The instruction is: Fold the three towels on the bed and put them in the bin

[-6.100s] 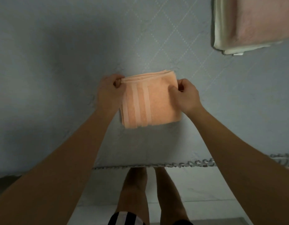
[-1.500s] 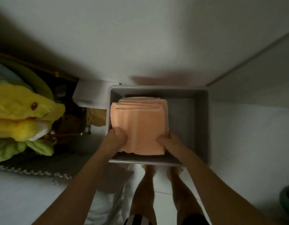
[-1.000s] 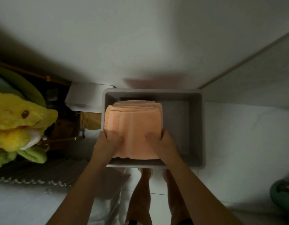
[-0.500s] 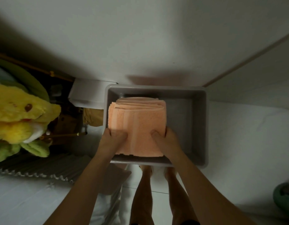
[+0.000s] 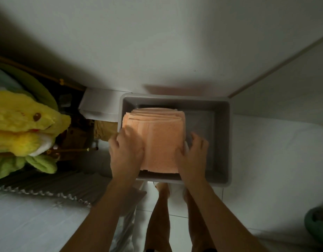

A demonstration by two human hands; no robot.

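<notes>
From the head camera we saw both bare forearms reaching forward and down from the bottom of the frame, wrists nearly straight, into a grey bin [image 5: 221, 142] on the floor against a pale wall [image 5: 157, 42].

The left hand [image 5: 127, 153] lay palm down on the left side of the folded towel [image 5: 160, 140], its fingers [image 5: 128, 133] loosely bent over the cloth and pressing on it rather than closing round it. The right hand [image 5: 192, 155] sat at the towel's right edge; its thumb [image 5: 178, 155] touched the cloth, while the other fingers were spread and relaxed, grasping nothing, their tips hanging over the bare bin floor just right of the towel.

The towel was peach-orange terry with a nubby pile, folded into a thick rectangular pad. Beyond the fingertips its far end showed several stacked, rounded fold layers. A faint woven band ran lengthwise between the two hands. It filled the left half of the bin, apparently atop something dark at the near rim, which we could not make out.

The bin was smooth plastic, rectangular, with rounded corners and a flat rim; its right half lay bare beyond the right fingers.

Well left of the left fingers sat a fuzzy yellow plush toy [image 5: 24, 122] with green plush beneath. A white box [image 5: 100, 104] stood just beside the bin's far left corner. Below the wrists, bare legs [image 5: 158, 215] stood on white tiles.
</notes>
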